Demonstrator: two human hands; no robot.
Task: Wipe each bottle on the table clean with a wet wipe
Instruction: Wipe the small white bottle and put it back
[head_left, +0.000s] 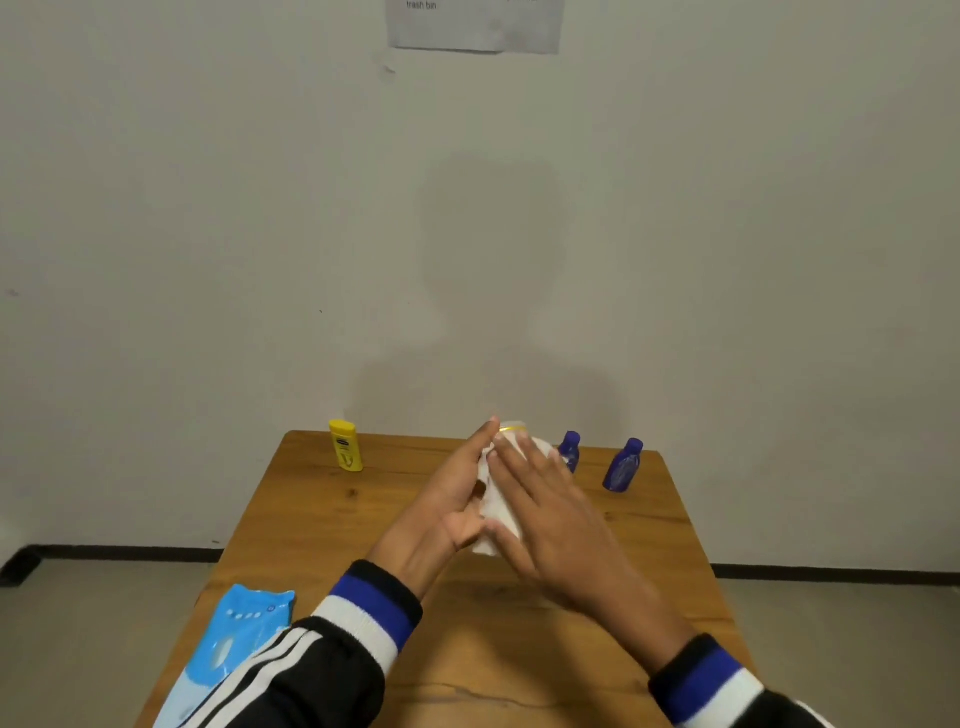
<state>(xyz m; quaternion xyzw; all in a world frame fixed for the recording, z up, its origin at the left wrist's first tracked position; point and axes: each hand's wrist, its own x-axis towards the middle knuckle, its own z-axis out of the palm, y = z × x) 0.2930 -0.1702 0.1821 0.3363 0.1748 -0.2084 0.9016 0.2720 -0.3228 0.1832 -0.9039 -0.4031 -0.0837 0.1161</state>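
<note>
Two hands meet over the middle of the wooden table (322, 525), with a white bottle (514, 429) sandwiched between them and mostly hidden under a white wet wipe (501, 506). The left hand (457, 506) cradles it from the left side, fingers nearly straight along it and thumb tucked underneath; the right hand (550, 519) lies flat-fingered across the wipe, pressing it onto the bottle. Only the bottle's far end, with a thin yellow band, pokes out.

I'd guess the bottle is light, stiff plastic, and slick once damp, so holding it by the body with the left palm while the right hand rubs seems sensible; squeezing near the cap end could let it squirt free.

Standing at the far edge are a yellow bottle (345, 447) to the left and two blue bottles (570, 451) (623, 466) to the right. A blue wipes packet (234, 642) lies at the near left corner.
</note>
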